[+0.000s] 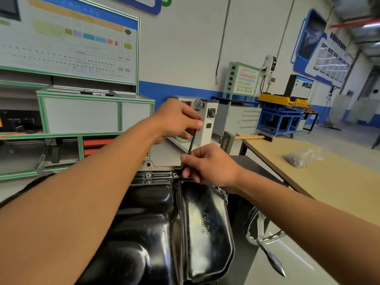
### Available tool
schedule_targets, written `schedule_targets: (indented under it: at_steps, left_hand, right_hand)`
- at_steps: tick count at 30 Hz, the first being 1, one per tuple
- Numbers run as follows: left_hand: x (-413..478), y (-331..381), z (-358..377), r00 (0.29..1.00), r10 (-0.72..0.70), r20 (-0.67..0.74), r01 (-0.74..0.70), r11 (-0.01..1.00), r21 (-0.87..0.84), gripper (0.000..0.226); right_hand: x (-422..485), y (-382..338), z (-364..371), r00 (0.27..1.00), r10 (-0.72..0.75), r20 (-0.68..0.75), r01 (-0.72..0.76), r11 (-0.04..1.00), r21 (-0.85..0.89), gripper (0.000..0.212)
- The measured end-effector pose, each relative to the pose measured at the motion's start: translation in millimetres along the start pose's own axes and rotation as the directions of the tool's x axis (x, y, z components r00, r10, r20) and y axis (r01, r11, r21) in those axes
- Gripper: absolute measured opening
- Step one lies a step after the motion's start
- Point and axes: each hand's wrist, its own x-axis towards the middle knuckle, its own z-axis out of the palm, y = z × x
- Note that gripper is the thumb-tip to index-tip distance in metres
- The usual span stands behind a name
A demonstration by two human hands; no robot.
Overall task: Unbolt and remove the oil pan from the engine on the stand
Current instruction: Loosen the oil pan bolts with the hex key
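Note:
The glossy black oil pan (164, 227) fills the lower middle of the head view, bolted face-up on the engine. Two bolts (147, 175) show on its far flange. A thin black hex key (191, 143) stands nearly upright over the flange's far right corner. My left hand (176, 120) pinches the key's top end between thumb and fingers. My right hand (209, 165) pinches the key's lower shaft just above the flange and hides the bolt under it.
A wooden table (308, 182) stands to the right with a plastic bag of small parts (298, 159) and a hammer (253, 137). The stand's chrome crank handle (265, 241) juts out at lower right. Green-framed training cabinets (82, 112) stand behind on the left.

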Motion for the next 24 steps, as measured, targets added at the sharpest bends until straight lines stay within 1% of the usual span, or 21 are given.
schedule_targets:
  at_steps: [3, 6, 10, 19, 24]
  left_hand:
    - [3.6, -6.8, 18.1, 1.000, 0.022, 0.020, -0.023, 0.998, 0.050, 0.011]
    - [5.1, -7.6, 17.0, 0.997, 0.026, 0.072, -0.030, 0.998, 0.056, 0.013]
    - [4.6, -8.9, 15.6, 0.996, 0.015, 0.082, -0.019, 0.998, 0.056, 0.016]
    - [4.1, -11.1, 14.2, 0.994, -0.007, 0.110, 0.002, 0.999, 0.049, 0.008]
    - [3.8, -14.3, 17.6, 0.994, -0.014, 0.105, 0.008, 0.998, 0.059, 0.009]
  right_hand:
    - [-0.9, 10.7, 12.2, 0.996, 0.052, -0.078, -0.045, 0.994, 0.095, 0.037]
    - [-2.7, 16.3, 16.9, 0.993, 0.051, -0.109, -0.032, 0.986, 0.164, 0.040]
    - [-2.6, 16.5, 22.8, 0.990, 0.070, -0.125, -0.045, 0.979, 0.198, 0.041]
    - [-8.3, 16.5, 28.7, 0.980, 0.094, -0.173, -0.054, 0.973, 0.224, 0.040]
    - [-8.6, 17.5, 31.7, 0.975, 0.105, -0.194, -0.057, 0.969, 0.239, 0.037]
